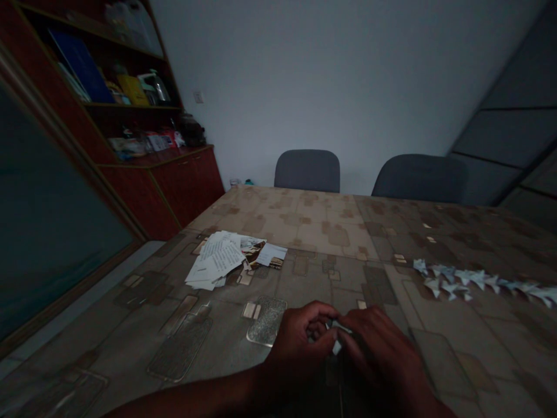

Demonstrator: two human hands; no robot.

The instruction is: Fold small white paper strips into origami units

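Observation:
A small piece of folded white paper [336, 345] is pinched between my two hands, low in the view and over the near part of the table. My left hand [304, 334] has its fingers curled and its thumb against the paper. From the right side, my right hand [378, 342] grips the same paper, its fingers partly covering it. To the left and farther back lies a loose pile of printed paper sheets [217, 259]. Several small folded paper shapes [478, 279] lie in a row at the right.
The table [300, 212] has a patterned cover. Two grey chairs [307, 169] stand at its far side, by the wall. A red-brown cabinet [187, 188] with filled shelves is at the left.

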